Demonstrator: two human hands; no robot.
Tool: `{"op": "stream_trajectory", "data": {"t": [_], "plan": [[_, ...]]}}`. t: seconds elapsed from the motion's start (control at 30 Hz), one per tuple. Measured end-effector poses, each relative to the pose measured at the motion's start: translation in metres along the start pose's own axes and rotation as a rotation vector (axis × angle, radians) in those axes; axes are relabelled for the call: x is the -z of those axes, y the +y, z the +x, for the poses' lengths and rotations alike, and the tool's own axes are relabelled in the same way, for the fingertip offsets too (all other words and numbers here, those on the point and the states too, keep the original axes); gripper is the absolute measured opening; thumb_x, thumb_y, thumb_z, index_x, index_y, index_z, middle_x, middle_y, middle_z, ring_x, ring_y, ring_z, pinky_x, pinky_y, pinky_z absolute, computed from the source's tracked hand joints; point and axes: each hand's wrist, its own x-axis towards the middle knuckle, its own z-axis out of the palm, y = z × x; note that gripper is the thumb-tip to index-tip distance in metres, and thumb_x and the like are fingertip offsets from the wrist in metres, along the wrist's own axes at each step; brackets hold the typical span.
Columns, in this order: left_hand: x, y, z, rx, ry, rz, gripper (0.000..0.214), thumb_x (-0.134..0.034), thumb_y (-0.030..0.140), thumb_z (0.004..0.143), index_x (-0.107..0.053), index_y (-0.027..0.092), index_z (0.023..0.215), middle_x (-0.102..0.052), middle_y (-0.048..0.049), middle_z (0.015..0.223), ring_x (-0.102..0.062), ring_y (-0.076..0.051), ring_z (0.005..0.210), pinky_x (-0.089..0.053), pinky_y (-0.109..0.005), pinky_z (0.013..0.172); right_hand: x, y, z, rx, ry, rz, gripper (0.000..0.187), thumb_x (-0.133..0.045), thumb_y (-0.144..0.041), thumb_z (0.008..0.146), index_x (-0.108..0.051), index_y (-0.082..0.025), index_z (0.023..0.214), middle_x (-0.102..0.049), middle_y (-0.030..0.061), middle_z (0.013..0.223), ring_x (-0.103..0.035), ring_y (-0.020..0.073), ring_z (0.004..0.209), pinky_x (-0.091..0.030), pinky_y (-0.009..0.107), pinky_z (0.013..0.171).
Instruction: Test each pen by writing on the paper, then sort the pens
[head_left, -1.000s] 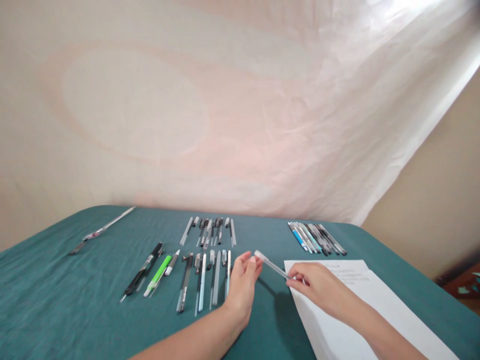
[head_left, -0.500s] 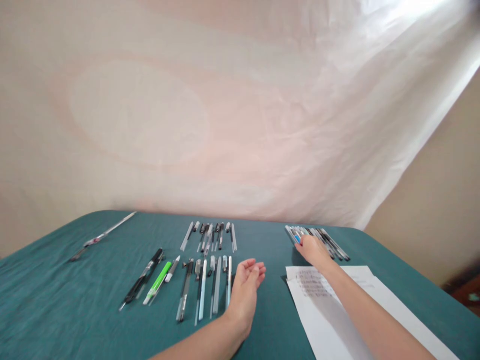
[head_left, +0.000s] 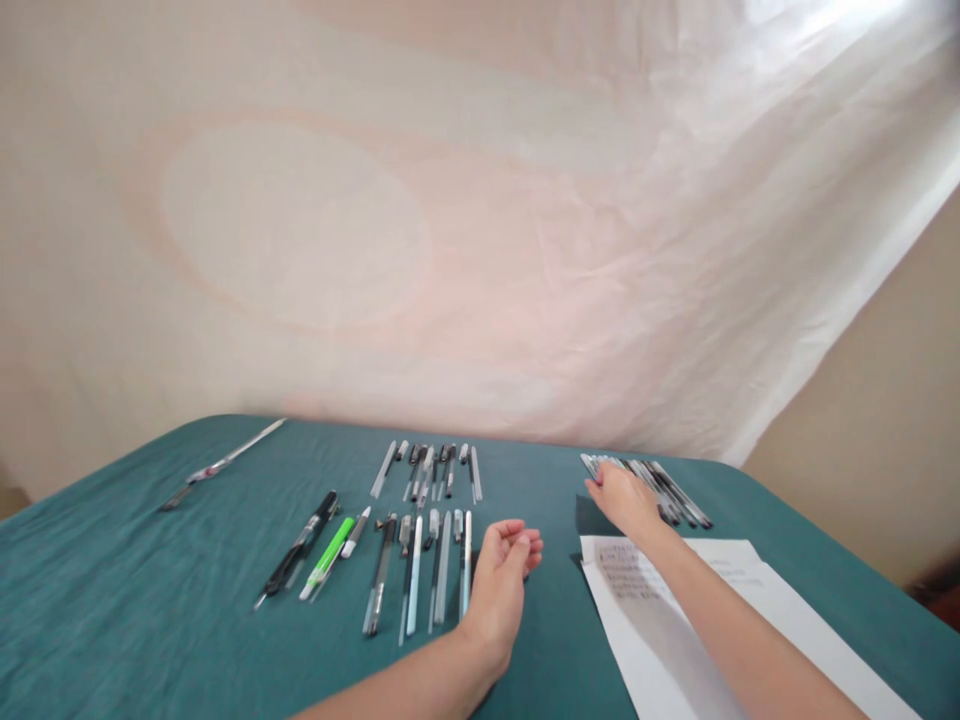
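My right hand (head_left: 626, 497) reaches to the far right of the table, its fingers closed at the left end of a row of pens (head_left: 664, 487). It seems to pinch a pen there, though the fingers hide most of it. My left hand (head_left: 504, 580) rests near the table's middle, fingers loosely curled and holding nothing visible. Just left of it lie several pens taken apart, with clear barrels, caps and thin refills, among them a pale blue pen (head_left: 414, 575) and a dark clear pen (head_left: 382, 575).
Farther back lies another group of pen parts (head_left: 427, 472). To the left are a black pen (head_left: 300, 548), a green pen (head_left: 328, 556), a small grey-white piece (head_left: 356, 533) and a long thin clear packet (head_left: 225, 463). White paper sheets (head_left: 652, 640) with writing lie under my right forearm.
The view has shifted slightly, so the things on the table appear farther right. My right hand has shifted slightly at the left end of the pen row. My left hand's fingers are more curled.
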Motion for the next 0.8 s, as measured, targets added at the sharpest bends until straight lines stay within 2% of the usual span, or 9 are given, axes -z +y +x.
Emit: {"op": "stream_trajectory", "data": {"t": [0.17,0.27,0.4,0.5,0.63,0.8], "plan": [[-0.001,0.002,-0.005,-0.054,-0.006,0.118,0.020,-0.049,0.029,0.080,-0.046,0.015,0.093,-0.057,-0.0067,0.087,-0.055,-0.015,0.080,-0.042,-0.029,0.075,0.002,-0.051,0.000,0.217,-0.069,0.179,0.023,-0.047,-0.039,0.079,-0.057,-0.018,0.079,-0.064,0.0054,0.076,-0.059,0.0172,0.074,-0.038,0.025,0.065],[-0.001,0.006,-0.007,-0.071,0.019,0.176,0.020,-0.047,0.030,0.079,-0.046,0.016,0.093,-0.054,-0.0042,0.082,-0.053,-0.014,0.074,-0.042,-0.027,0.071,-0.004,-0.089,0.001,0.313,-0.112,0.271,0.023,-0.050,-0.040,0.077,-0.057,-0.019,0.083,-0.065,0.0038,0.077,-0.059,0.0148,0.073,-0.038,0.022,0.063],[-0.002,0.013,-0.012,-0.138,0.026,0.236,0.018,-0.043,0.031,0.081,-0.045,0.017,0.092,-0.049,-0.0013,0.075,-0.050,-0.013,0.070,-0.040,-0.027,0.070,-0.016,-0.136,0.005,0.350,-0.135,0.340,0.034,-0.053,-0.038,0.075,-0.050,-0.015,0.101,-0.065,0.0051,0.080,-0.060,0.0154,0.076,-0.039,0.022,0.066],[-0.003,0.016,-0.016,-0.177,0.013,0.257,0.017,-0.040,0.031,0.083,-0.043,0.017,0.091,-0.046,-0.0006,0.075,-0.048,-0.013,0.069,-0.040,-0.027,0.070,-0.024,-0.161,0.012,0.329,-0.135,0.349,0.046,-0.054,-0.035,0.074,-0.043,-0.012,0.111,-0.063,0.0099,0.091,-0.059,0.0175,0.084,-0.040,0.023,0.069],[-0.003,0.017,-0.016,-0.183,-0.004,0.248,0.015,-0.039,0.030,0.083,-0.042,0.017,0.091,-0.046,-0.0008,0.077,-0.047,-0.013,0.070,-0.039,-0.026,0.069,-0.029,-0.176,0.022,0.274,-0.158,0.312,0.046,-0.055,-0.025,0.070,-0.043,-0.007,0.111,-0.062,0.0170,0.097,-0.059,0.0224,0.089,-0.042,0.026,0.069],[-0.002,0.014,-0.012,-0.151,0.008,0.212,0.014,-0.042,0.029,0.081,-0.043,0.017,0.089,-0.047,-0.0001,0.075,-0.048,-0.012,0.068,-0.040,-0.026,0.068,-0.028,-0.165,0.027,0.229,-0.223,0.251,0.029,-0.056,-0.016,0.064,-0.057,-0.008,0.092,-0.064,0.0197,0.091,-0.061,0.0259,0.087,-0.043,0.027,0.067]]}}
